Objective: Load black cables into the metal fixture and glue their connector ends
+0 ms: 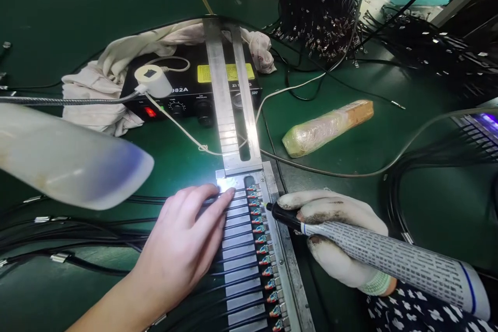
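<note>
My bare left hand [182, 238] lies on a metal fixture [241, 223], its fingers stretched out and its fingertips touching the upper end, over the black cables. Several cables lie side by side across the fixture, with coloured wires fanned out at small metal connectors [261, 238] along its right side. My gloved right hand [342, 218] is closed around a grey printed tube [361, 244] with a black tapered nozzle. The nozzle tip points left, close to the connectors near the top; whether it touches one I cannot tell. My left thumb is hidden.
Behind the fixture stands a black control box [163, 98] with white cloth gloves [93, 88] around it. A white lamp head [73, 161] juts in at the left. A film-wrapped block [327, 127] lies at the right, below a black cable bundle [319, 10]. Thin leads cross the green table.
</note>
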A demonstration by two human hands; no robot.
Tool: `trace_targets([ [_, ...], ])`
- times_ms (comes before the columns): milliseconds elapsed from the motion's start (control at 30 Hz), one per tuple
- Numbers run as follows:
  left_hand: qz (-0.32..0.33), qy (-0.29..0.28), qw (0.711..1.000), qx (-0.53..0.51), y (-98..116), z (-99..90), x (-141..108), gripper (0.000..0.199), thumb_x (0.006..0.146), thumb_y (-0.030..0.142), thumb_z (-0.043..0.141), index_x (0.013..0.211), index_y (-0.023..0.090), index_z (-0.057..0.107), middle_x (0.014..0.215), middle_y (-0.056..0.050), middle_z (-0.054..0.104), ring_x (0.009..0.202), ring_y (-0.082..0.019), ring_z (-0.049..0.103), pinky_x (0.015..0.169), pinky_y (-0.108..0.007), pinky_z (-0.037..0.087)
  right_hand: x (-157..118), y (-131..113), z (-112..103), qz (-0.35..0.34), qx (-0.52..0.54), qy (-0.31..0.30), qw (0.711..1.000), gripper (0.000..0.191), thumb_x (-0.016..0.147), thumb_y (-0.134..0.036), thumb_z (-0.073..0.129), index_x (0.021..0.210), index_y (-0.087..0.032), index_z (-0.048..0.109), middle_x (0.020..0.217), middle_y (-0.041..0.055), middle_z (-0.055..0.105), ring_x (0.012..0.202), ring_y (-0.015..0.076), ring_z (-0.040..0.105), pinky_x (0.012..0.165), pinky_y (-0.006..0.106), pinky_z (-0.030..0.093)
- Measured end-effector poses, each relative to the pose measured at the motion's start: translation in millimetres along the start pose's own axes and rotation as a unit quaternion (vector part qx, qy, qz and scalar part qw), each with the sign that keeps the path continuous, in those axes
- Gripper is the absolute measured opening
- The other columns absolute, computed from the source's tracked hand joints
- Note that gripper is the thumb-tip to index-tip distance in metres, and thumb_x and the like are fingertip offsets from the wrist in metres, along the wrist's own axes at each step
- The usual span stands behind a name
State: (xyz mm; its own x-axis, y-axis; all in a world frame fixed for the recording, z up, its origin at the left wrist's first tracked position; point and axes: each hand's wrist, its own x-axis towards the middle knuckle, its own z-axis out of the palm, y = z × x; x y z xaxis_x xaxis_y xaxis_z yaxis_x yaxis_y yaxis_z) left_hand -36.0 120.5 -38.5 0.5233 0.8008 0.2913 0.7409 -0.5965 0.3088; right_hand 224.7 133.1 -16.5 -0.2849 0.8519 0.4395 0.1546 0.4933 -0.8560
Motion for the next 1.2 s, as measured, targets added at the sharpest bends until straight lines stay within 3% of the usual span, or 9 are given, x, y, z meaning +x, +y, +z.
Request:
trace_targets([
  [633,-0.002,0.003,1.0,0.0,-0.3,-0.5,-0.1,0.041,0.093,0.01,0.051,0.134,0.012,0.052,0.119,-0.016,0.055,0.104,-0.027,0.052,0.085,-0.042,0.045,-1.9,-0.4,-3.9,-0.007,0.001,-0.022,1.0,0.022,0.077,-0.016,0.072,0.098,-0.016,0.068,0.104,0.0105,0.075,0.091,0.0248,0.074,0.079,0.036,0.063],
  [1200,-0.007,0.0,1.0,-0.003,-0.6,-0.4,-1.1,0.042,0.092,0.01,0.052,0.134,0.012,0.052,0.119,-0.016,0.055,0.105,-0.027,0.053,0.086,-0.042,0.044,-0.7,-1.3,-3.1,-0.009,0.001,0.005,1.0,0.02,0.079,-0.019,0.072,0.098,-0.018,0.068,0.105,0.0111,0.074,0.093,0.027,0.073,0.08,0.04,0.064],
])
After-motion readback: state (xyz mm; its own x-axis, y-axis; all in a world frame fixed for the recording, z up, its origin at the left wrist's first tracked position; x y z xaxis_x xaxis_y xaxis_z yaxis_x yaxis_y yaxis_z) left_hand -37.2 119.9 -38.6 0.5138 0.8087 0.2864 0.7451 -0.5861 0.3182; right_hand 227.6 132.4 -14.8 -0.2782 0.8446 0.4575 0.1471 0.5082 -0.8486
